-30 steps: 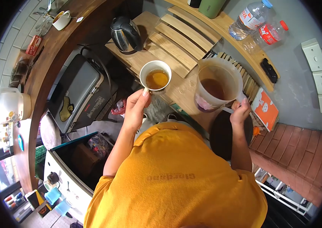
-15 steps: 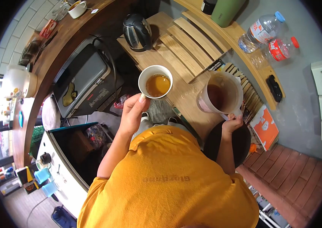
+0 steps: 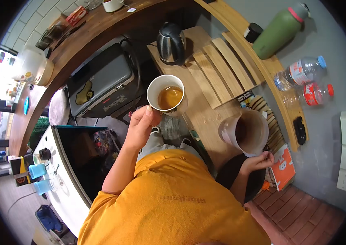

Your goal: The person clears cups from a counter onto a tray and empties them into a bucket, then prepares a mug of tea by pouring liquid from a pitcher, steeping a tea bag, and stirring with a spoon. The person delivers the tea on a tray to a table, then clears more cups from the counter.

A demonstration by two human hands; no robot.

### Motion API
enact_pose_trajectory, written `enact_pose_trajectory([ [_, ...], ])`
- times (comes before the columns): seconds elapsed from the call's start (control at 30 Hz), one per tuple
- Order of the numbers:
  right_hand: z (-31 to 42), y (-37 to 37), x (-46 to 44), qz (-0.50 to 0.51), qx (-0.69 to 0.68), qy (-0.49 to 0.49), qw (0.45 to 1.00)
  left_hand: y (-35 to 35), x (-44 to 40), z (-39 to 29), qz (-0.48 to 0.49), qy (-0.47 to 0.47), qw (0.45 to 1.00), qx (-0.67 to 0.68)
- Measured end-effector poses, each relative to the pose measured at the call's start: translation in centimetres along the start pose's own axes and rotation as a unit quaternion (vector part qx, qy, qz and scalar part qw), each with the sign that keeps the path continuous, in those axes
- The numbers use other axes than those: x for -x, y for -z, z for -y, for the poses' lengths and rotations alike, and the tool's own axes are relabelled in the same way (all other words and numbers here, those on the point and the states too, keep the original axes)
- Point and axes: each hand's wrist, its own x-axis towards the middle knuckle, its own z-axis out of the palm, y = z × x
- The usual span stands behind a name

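Since the first frame, the translucent plastic pitcher with a dark residue or drink inside [image 3: 241,132] had come lower, toward the pale wooden desk [image 3: 205,126], while the small white handled cup [image 3: 157,89] had stayed up in front of the yellow-shirted body. The whole view had also swung, so the furniture lay farther right.

The left hand [image 3: 142,126] had its fingers pinched narrow at the side of the cup, thumb on top near the rim. That hold probably kept the skin off the cup's wall and its mouth upward, so that the amber-brown liquid [image 3: 170,98] pooled inside without running out. The cup hung clear of the desk.

The right hand [image 3: 256,162] was at the handle side of the pitcher, its fingers looking loose and partly spread; I could not tell whether they gripped the handle or only touched it. Nor was it plain whether the pitcher's base rested on the desk. Its place over the near end suited the room there: the silver-and-black electric kettle [image 3: 168,45] and the slatted light-wood rack [image 3: 218,67] took up the far end.
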Motion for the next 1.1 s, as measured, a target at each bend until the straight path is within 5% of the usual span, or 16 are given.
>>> enact_pose_trajectory([
  [0.1, 6.2, -3.7, -0.4, 0.038, 0.062, 0.276, 0.959, 2.8, -0.5, -1.6, -0.033, 0.004, 0.999, 0.000],
  [0.2, 11.8, -8.5, 0.6, 0.119, 0.089, 0.339, 0.929, 7.1, -1.8, -3.8, -0.031, -0.015, 0.999, -0.033],
  [0.37, 16.4, -20.4, 5.0, 0.179, 0.019, 0.205, 0.962, 15.4, -4.0, -8.7, -0.042, -0.036, 0.994, -0.092],
  [0.6, 23.2, -36.3, 13.0, 0.398, -0.085, 0.091, 0.909, 26.2, -7.8, -15.6, -0.085, -0.069, 0.970, -0.215],
  [0.73, 27.5, -42.5, 14.7, 0.448, -0.061, 0.174, 0.875, 30.1, -10.8, -18.0, -0.113, -0.077, 0.961, -0.241],
  [0.9, 30.4, -49.2, 14.2, 0.504, -0.026, 0.166, 0.847, 33.0, -15.1, -19.0, -0.126, -0.077, 0.964, -0.219],
  [1.1, 31.2, -59.0, 12.7, 0.452, 0.043, 0.253, 0.854, 32.9, -18.7, -18.3, -0.188, -0.051, 0.956, -0.219],
])
